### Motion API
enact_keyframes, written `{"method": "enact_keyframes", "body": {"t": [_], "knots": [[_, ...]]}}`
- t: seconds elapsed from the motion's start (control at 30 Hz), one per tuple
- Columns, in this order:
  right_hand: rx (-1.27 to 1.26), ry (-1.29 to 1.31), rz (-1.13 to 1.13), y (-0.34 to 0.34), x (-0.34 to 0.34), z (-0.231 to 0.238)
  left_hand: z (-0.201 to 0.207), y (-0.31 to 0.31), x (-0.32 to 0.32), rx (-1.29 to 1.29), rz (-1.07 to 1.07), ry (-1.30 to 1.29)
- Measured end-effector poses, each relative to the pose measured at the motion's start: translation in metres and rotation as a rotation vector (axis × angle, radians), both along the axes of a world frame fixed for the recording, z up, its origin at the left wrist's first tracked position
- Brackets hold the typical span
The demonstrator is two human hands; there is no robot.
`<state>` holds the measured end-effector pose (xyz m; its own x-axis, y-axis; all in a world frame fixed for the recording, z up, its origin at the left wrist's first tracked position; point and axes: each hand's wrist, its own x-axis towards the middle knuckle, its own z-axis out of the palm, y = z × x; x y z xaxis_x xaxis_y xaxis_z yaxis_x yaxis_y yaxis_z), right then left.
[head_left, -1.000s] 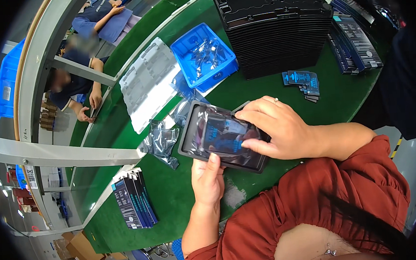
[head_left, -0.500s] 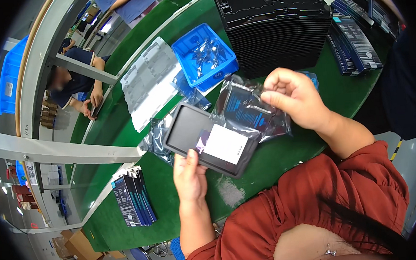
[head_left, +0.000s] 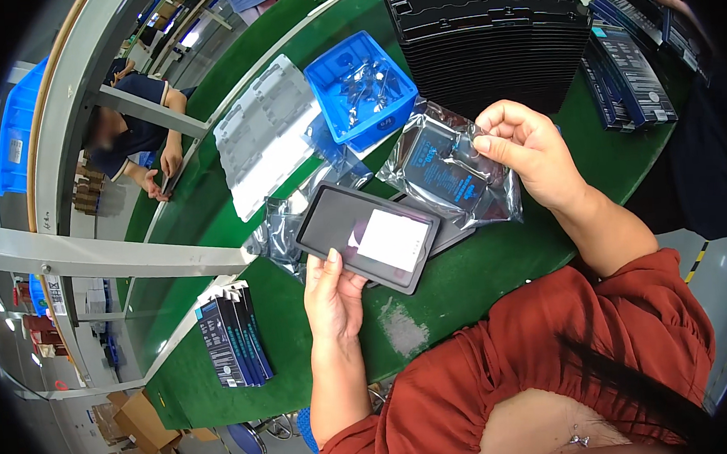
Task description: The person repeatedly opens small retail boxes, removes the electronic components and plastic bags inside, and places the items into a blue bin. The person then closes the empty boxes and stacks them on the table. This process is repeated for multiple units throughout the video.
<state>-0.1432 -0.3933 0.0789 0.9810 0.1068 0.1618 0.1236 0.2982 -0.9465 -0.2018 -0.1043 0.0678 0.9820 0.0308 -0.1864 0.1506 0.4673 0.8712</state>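
Observation:
My left hand [head_left: 333, 302] grips the near-left edge of a shallow black tray [head_left: 323, 219], thumb on top. A white card [head_left: 393, 239] and a shiny dark patch show inside it. Pinched between the thumb and fingers of my right hand [head_left: 534, 150] is a clear plastic bag [head_left: 502, 200]. In the bag lies a flat black rectangular pack [head_left: 443, 168] with blue print. The bag is just beyond and to the right of the tray. Another dark flat piece [head_left: 454, 236] sits partly hidden behind the tray and under the bag.
A blue bin [head_left: 356, 132] holds several small bagged parts. Beside it are a grey moulded sheet [head_left: 262, 142] and crumpled bags [head_left: 279, 232]. Black trays [head_left: 490, 53] form a tall stack at the back. Slim boxes stand left [head_left: 230, 339] and right [head_left: 633, 77]. A co-worker [head_left: 137, 124] sits across.
My right hand has drawn the bag slightly up and right, off the tray it overlapped. The left hand's tray has shifted a little left, and the dark piece behind it now shows.

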Motion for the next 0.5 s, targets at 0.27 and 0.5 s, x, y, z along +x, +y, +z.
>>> {"method": "enact_keyframes", "body": {"t": [0.27,0.5], "knots": [[0.032,-0.031,-0.011,-0.007,0.0,0.001,0.006,0.018,-0.031,0.622,-0.071,0.081],[0.056,-0.05,-0.029,-0.007,0.0,0.004,0.031,0.011,-0.021,1.796,-0.102,-0.388]]}}
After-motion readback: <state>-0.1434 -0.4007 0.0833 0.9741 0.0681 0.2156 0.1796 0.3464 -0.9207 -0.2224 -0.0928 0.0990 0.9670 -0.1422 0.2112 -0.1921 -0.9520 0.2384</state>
